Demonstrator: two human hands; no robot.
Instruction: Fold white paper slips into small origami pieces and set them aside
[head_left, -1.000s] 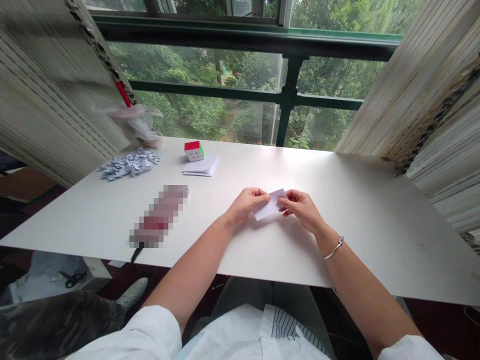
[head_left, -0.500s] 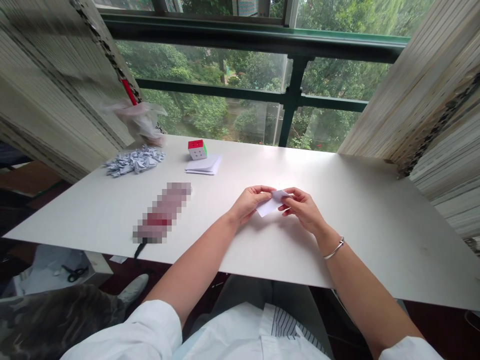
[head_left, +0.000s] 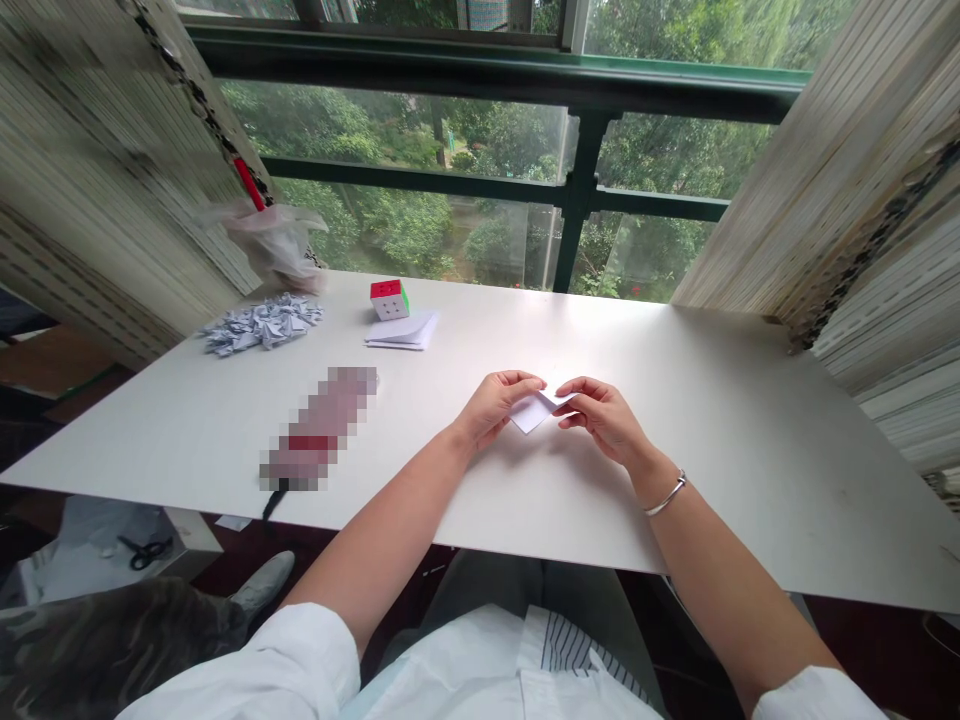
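Note:
A small piece of white paper [head_left: 529,412] is held just above the white table [head_left: 697,420], between my two hands. My left hand [head_left: 495,405] pinches its left and upper edge, thumb on top. On the other side, my right hand [head_left: 600,415] grips the right end between thumb and fingers. A crease runs down between the hands, and the right part is bent up from the left part. My fingers cover some of the paper's edges.
A puzzle cube [head_left: 390,299] rests on folded white sheets [head_left: 405,332]. Left of them lies a heap of small folded paper pieces [head_left: 262,324], with a plastic-wrapped container [head_left: 274,245] behind. A blurred-out object [head_left: 319,430] is nearer. Scissors [head_left: 146,552] lie below the table, by another person's leg [head_left: 120,640].
The paper has been bent along a crease, its right part now angled upward. My right fingers have shifted slightly at its edge. The view has moved a little.

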